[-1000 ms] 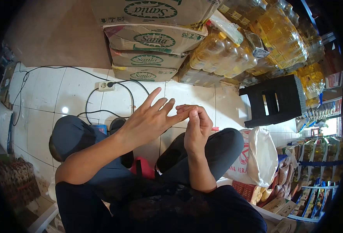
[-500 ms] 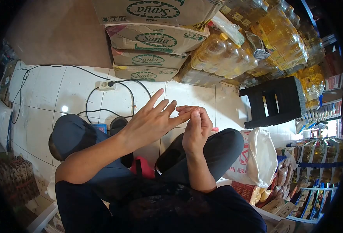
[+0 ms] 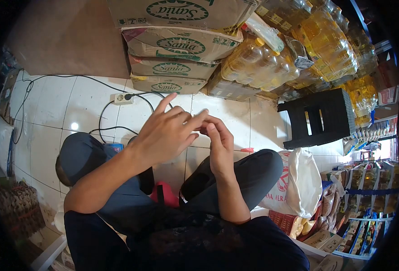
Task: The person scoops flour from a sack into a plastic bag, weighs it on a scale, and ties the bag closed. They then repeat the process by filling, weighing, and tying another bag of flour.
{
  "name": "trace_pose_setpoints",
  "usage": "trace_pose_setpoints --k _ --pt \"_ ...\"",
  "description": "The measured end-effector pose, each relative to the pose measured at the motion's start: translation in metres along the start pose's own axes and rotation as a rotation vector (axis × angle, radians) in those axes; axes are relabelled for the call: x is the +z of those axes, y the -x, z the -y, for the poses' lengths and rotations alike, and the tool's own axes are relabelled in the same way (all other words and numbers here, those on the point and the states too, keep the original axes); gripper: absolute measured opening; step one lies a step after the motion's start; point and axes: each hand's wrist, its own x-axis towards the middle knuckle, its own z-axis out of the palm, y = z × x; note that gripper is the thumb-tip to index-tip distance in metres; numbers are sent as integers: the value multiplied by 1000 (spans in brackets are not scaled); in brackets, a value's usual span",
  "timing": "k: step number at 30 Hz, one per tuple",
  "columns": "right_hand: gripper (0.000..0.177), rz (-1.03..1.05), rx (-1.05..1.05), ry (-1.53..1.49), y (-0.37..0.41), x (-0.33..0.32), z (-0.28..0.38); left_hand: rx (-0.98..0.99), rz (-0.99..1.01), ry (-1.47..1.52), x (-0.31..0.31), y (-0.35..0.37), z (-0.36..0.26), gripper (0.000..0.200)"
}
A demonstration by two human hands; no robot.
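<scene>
My left hand [image 3: 167,131] is raised in front of me, back up, its fingers spread and the little finger pointing away. My right hand [image 3: 220,147] meets it, with its fingers bent in and its thumb laid against them. One outstretched left finger overlaps the bent right fingertips. I cannot tell whether anything is between the right fingers. Both hands are above the white tiled floor [image 3: 226,110] and my crossed legs in dark trousers [image 3: 258,169].
Stacked Sania cartons [image 3: 179,45] stand ahead, beside shrink-wrapped bottles of yellow oil [image 3: 262,65]. A black plastic stool [image 3: 317,119] lies to the right, near a white printed sack [image 3: 305,180]. A socket block [image 3: 122,99] with black cable lies on the floor. Something red [image 3: 165,194] lies between my legs.
The right thumb and fingers have come off the left finger they pinched. Both hands have shifted a little to the left, and the left hand has turned, its fingers more spread.
</scene>
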Motion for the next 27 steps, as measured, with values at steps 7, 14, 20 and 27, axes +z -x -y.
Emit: trace_pose_setpoints --k 7,14,20,27 --pt "25 59 10 -8 0 1 1 -24 -174 195 -11 -3 10 34" --pt "27 37 -16 -28 1 3 3 -217 -32 753 -15 -6 4 28" --pt "40 119 40 -261 0 -2 1 -291 0 1185 -9 -4 6 26" --pt "61 245 152 -607 -1 -8 10 -476 -61 1347 -12 -6 12 27"
